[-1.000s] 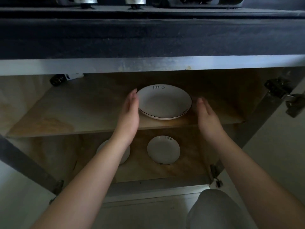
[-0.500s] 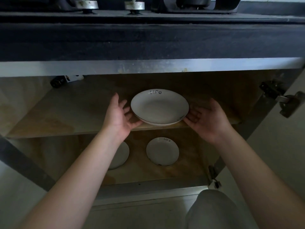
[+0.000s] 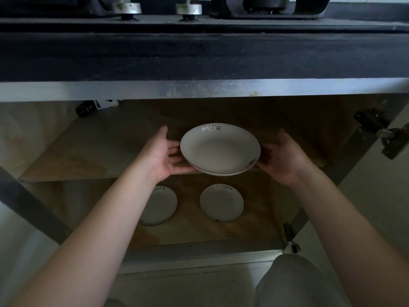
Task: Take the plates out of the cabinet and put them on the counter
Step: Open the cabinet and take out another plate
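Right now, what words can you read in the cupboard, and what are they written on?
"life": on the rim of the big plate held by both hands.
"life": on the small right plate below.
"life": on the small left plate, partly hidden.
Bottle label: too blurred.

light: dim | dark stove (image 3: pixel 199 9) above | hinge (image 3: pixel 385 135) right | wooden shelf (image 3: pixel 88 151)

Your large plate (image 3: pixel 220 149): glossy white ceramic, smooth, thin dark rim line. Shelf (image 3: pixel 88 147): matt wood-look board, stained (blotchy brown patches). Counter edge (image 3: pixel 199 56): dark, rough-speckled; strip below it (image 3: pixel 199 88) brushed metal, dull sheen
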A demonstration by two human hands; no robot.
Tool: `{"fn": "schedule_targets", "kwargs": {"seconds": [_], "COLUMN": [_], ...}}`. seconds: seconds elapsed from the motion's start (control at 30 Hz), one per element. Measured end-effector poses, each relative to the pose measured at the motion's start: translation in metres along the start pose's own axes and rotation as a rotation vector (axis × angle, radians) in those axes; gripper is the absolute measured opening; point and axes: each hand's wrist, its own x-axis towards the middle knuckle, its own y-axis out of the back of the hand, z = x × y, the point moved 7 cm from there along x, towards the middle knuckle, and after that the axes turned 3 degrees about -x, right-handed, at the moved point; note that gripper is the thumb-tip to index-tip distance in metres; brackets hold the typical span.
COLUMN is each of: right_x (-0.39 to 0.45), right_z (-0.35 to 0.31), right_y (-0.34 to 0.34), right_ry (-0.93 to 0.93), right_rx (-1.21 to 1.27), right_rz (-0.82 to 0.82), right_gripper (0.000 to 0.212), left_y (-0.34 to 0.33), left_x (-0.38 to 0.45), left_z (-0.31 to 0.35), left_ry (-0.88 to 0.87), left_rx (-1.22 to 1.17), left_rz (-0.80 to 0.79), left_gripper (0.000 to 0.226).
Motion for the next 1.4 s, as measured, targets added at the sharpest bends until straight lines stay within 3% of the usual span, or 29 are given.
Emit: {"fn": "schedule_targets", "kwargs": {"seconds": [0.2,0.37,0.5,0.67,0.77,1.0,1.17,1.4], "right_x": [-0.021,-0.037,-0.043,-0.045,-0.065,-0.143,-0.213,-0.315], "right_z": [0.01,0.021,0.032,0.039,0.039,0.031,0.012,-0.031], "right_y": [0.001,0.005,0.002,0.001,-0.004,-0.007,-0.017,-0.052], "right_ry": [-0.038,-0.055,-0.088,-0.106,-0.132,-0.296,-0.502,-0.639], "right_rx": [-0.186,-0.19,-0.174,-0.103,-0.046,-0.344,-0.388,-0.419], "right_rz": [-0.043,-0.082,-0.161,-0.148,-0.117,0.117,0.187,0.172], "right_gripper": [0.076,0.081,0.082,0.069,0.057,0.042,0.054,0.05], "left_y": [0.011,0.031,0.044,0.056,0.062,0.059,0.055,0.055], "left_x": [-0.023,-0.044,-0.053,-0.057,-0.072,-0.162,-0.246,-0.357], "left_z": [-0.009,-0.019,-0.02,-0.015,-0.02,-0.054,-0.053,-0.005], "left_ry": [-0.024,-0.083,-0.11,-0.127,-0.08,0.161,0.278,0.379], "left_rx": [0.013,0.055,0.137,0.154,0.13,-0.003,-0.087,-0.113], "left_rz": [-0.03,-0.024,0.035,0.077,0.146,0.223,0.323,0.348], "left_gripper": [0.066,0.065,0.06,0.043,0.036,0.042,0.041,0.042]}}
